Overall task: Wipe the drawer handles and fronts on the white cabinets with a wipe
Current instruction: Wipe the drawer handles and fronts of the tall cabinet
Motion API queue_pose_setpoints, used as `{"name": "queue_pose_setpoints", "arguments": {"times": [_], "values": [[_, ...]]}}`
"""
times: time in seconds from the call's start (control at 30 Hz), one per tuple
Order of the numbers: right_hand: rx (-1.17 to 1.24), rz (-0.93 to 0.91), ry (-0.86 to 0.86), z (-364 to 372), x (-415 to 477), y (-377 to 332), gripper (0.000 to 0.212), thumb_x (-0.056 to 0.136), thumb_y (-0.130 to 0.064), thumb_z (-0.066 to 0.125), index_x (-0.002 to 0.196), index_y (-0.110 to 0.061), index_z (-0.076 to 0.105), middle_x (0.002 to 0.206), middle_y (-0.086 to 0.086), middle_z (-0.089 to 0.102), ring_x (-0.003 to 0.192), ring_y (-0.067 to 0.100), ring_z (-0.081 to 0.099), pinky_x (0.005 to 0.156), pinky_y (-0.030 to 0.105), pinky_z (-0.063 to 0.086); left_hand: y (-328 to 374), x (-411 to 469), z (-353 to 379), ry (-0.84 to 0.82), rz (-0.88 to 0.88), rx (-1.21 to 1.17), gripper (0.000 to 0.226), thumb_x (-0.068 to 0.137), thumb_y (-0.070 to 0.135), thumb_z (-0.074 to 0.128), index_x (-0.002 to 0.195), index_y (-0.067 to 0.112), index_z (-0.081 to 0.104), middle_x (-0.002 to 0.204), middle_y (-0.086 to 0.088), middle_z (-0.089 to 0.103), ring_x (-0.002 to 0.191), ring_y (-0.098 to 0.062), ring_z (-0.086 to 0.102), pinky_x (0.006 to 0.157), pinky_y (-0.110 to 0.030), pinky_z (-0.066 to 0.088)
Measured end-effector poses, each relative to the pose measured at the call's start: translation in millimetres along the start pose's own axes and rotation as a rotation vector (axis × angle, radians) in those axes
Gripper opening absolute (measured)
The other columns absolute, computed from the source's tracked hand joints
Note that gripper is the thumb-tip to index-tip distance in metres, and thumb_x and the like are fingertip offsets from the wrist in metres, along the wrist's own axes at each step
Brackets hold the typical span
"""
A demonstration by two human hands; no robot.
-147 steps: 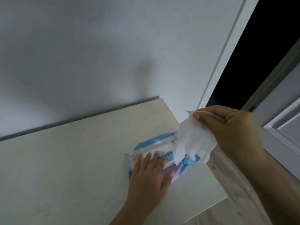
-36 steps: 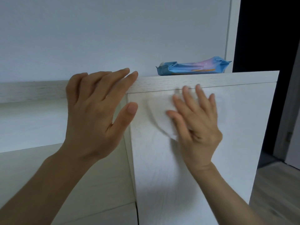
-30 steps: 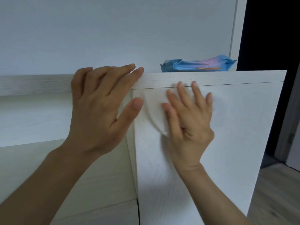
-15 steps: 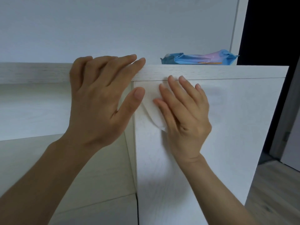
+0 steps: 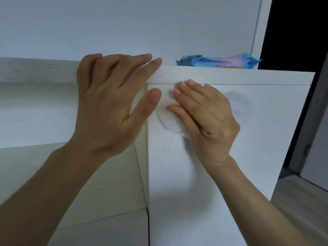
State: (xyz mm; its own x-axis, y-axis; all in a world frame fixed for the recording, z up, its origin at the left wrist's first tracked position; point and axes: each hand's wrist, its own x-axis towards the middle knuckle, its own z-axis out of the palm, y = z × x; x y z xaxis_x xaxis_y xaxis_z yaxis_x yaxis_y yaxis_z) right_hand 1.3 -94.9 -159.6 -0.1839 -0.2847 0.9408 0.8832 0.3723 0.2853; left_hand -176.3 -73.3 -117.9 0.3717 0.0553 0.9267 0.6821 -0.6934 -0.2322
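My right hand [image 5: 204, 118] lies flat on a white wipe [image 5: 168, 119] and presses it against the top left corner of the white cabinet front [image 5: 257, 139]. Most of the wipe is hidden under the palm. A faint damp streak shows to the right of the hand. My left hand [image 5: 110, 107] rests with spread fingers on the top edge of the cabinet [image 5: 230, 76], its thumb down beside the front's left edge. No handle is visible.
A blue wipe pack [image 5: 218, 62] lies on the cabinet top at the back right. A pale cushioned surface [image 5: 88, 192] sits low on the left. A dark doorway [image 5: 292, 32] opens on the right, with wood floor [image 5: 292, 196] below it.
My right hand has slid the wipe left along the top of the cabinet front, towards my left thumb. Earlier, it pulled the wipe from the pack.
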Motion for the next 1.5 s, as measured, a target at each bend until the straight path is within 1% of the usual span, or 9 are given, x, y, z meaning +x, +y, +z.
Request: {"name": "queue_pose_setpoints", "arguments": {"times": [0.23, 0.37, 0.57, 0.83, 1.0, 1.1, 1.17, 1.33, 1.5], "values": [[-0.095, 0.066, -0.035, -23, -15, 17, 0.025, 0.091, -0.016, 0.065, 0.112, -0.004, 0.059, 0.115, 0.007, 0.061, 0.113, 0.022, 0.058, 0.108, 0.034, 0.037, 1, -1, -2, -0.010, -0.010, -0.024, 0.071, 0.100, 0.052, 0.003, 0.135, 0.017, 0.054, 0.134, 0.003, 0.055, 0.122, -0.021, 0.044, 0.107, -0.037, 0.015], [-0.071, -0.031, -0.046, -9, -6, 4, 0.022, 0.090, -0.016, 0.067, 0.108, -0.004, 0.066, 0.112, 0.006, 0.064, 0.108, 0.018, 0.061, 0.103, 0.032, 0.042, 1, 0, 0, -0.006, -0.006, -0.014, 0.070, 0.101, 0.051, 0.003, 0.134, 0.017, 0.055, 0.133, 0.002, 0.056, 0.120, -0.023, 0.045, 0.106, -0.037, 0.016], [-0.064, 0.065, -0.097, -41, -14, 35, 0.024, 0.089, -0.010, 0.067, 0.110, 0.000, 0.062, 0.113, 0.014, 0.064, 0.110, 0.025, 0.062, 0.100, 0.040, 0.047, 1, -1, -1, -0.020, -0.018, -0.022, 0.070, 0.101, 0.051, 0.004, 0.134, 0.017, 0.054, 0.133, 0.003, 0.056, 0.122, -0.024, 0.046, 0.107, -0.037, 0.015], [-0.015, -0.044, -0.047, -18, -8, 13, 0.019, 0.090, -0.014, 0.067, 0.107, -0.004, 0.065, 0.110, 0.008, 0.066, 0.107, 0.017, 0.063, 0.095, 0.036, 0.050, 1, 0, -2, -0.072, -0.004, -0.006, 0.066, 0.100, 0.050, 0.007, 0.136, 0.016, 0.052, 0.136, 0.001, 0.054, 0.121, -0.026, 0.045, 0.104, -0.031, 0.013], [-0.064, -0.015, -0.013, -32, -12, 28, 0.018, 0.090, -0.013, 0.066, 0.106, -0.003, 0.065, 0.109, 0.008, 0.066, 0.105, 0.020, 0.064, 0.090, 0.040, 0.053, 0, 0, -4, -0.089, 0.018, -0.021, 0.067, 0.100, 0.050, 0.009, 0.136, 0.014, 0.052, 0.136, -0.002, 0.053, 0.120, -0.028, 0.044, 0.101, -0.040, 0.018], [0.008, -0.086, -0.022, -6, -4, 6, 0.017, 0.088, -0.013, 0.070, 0.102, -0.002, 0.070, 0.104, 0.007, 0.070, 0.101, 0.018, 0.066, 0.092, 0.033, 0.051, -2, 0, -3, -0.081, 0.037, -0.008, 0.064, 0.101, 0.048, 0.011, 0.136, 0.012, 0.050, 0.136, -0.005, 0.053, 0.117, -0.030, 0.045, 0.098, -0.058, 0.029], [0.050, -0.093, -0.034, 4, 0, -2, 0.015, 0.086, -0.010, 0.072, 0.099, -0.002, 0.072, 0.102, 0.008, 0.071, 0.100, 0.018, 0.067, 0.094, 0.030, 0.050, -2, -1, -2, -0.072, 0.046, 0.004, 0.063, 0.102, 0.047, 0.011, 0.136, 0.011, 0.050, 0.136, -0.006, 0.052, 0.117, -0.031, 0.044, 0.095, -0.063, 0.033], [-0.006, -0.029, -0.049, -25, -9, 24, 0.019, 0.088, -0.011, 0.069, 0.104, -0.001, 0.068, 0.106, 0.010, 0.069, 0.102, 0.021, 0.066, 0.088, 0.039, 0.053, -2, -2, -5, -0.087, 0.027, -0.046, 0.065, 0.101, 0.049, 0.009, 0.136, 0.012, 0.049, 0.138, -0.002, 0.050, 0.119, -0.029, 0.043, 0.099, -0.059, 0.028], [-0.025, -0.049, -0.056, -28, -8, 28, 0.019, 0.089, -0.008, 0.067, 0.105, 0.001, 0.066, 0.108, 0.012, 0.068, 0.104, 0.022, 0.065, 0.089, 0.041, 0.053, -2, -1, -7, -0.133, 0.017, -0.021, 0.067, 0.100, 0.050, 0.009, 0.138, 0.014, 0.049, 0.139, 0.000, 0.050, 0.123, -0.026, 0.042, 0.103, -0.041, 0.018]]}}
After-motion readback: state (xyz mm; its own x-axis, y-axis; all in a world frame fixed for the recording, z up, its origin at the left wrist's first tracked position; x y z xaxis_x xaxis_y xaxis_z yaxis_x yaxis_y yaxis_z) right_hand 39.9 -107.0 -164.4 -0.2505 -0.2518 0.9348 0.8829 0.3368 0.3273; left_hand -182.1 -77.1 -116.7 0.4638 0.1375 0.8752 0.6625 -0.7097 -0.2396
